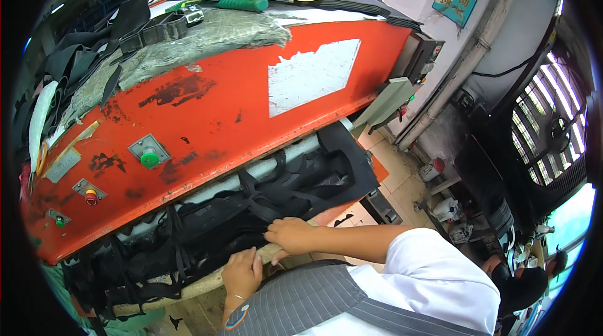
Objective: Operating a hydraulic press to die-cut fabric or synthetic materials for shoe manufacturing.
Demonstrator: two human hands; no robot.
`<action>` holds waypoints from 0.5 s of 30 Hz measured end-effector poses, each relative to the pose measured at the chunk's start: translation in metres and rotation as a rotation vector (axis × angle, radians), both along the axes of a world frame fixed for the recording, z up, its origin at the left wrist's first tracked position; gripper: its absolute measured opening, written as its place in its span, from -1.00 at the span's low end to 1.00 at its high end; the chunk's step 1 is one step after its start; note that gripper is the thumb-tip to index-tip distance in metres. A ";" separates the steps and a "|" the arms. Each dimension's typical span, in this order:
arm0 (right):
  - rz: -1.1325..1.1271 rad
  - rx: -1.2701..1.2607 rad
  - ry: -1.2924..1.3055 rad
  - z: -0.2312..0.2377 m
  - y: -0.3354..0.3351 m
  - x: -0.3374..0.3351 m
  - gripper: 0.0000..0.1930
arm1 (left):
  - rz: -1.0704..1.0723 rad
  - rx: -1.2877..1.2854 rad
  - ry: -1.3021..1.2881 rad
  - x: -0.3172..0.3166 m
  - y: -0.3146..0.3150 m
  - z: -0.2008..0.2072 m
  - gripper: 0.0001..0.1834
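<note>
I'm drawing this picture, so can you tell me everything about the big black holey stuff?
The black stuff looks like soft cloth or thin foam, dull and full of holes, with narrow strips between them. It lies long and rumpled below the red machine, partly over a pale bar; its right end is flatter and smoother. The right hand is at its near edge; I can't tell if it grips.

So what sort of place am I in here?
Probably a factory workshop, perhaps one that cuts sheet material: there's a large, worn red-orange machine with a green push button, black sheet material full of cut-outs along its front, and a green-handled tool on top.
</note>
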State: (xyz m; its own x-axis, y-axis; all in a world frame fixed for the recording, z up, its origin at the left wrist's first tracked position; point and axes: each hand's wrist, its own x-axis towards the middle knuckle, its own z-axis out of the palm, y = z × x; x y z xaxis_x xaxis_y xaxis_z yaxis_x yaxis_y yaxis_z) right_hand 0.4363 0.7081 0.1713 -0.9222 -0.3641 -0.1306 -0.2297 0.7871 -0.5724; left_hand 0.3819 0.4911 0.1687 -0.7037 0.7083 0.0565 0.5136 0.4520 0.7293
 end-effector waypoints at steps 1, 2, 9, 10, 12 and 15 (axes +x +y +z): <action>-0.030 0.067 -0.059 0.000 0.002 0.011 -0.50 | 0.026 -0.114 0.063 0.003 0.005 0.000 -0.82; -0.071 0.063 -0.032 0.001 0.000 0.021 -0.52 | 0.035 -0.105 0.056 0.004 0.005 -0.001 -0.80; -0.229 0.136 0.150 -0.013 -0.014 0.039 -0.67 | 0.194 -0.125 0.088 0.022 0.021 -0.019 -0.83; -0.237 0.125 0.153 -0.018 -0.015 0.045 -0.67 | 0.187 -0.135 0.094 0.026 0.020 -0.020 -0.83; -0.213 0.120 0.168 -0.029 -0.019 0.056 -0.68 | 0.174 -0.142 0.058 0.034 0.020 -0.021 -0.79; -0.050 0.058 -0.044 -0.013 -0.012 0.078 -0.68 | 0.026 -0.377 -0.072 0.042 0.013 -0.008 -0.77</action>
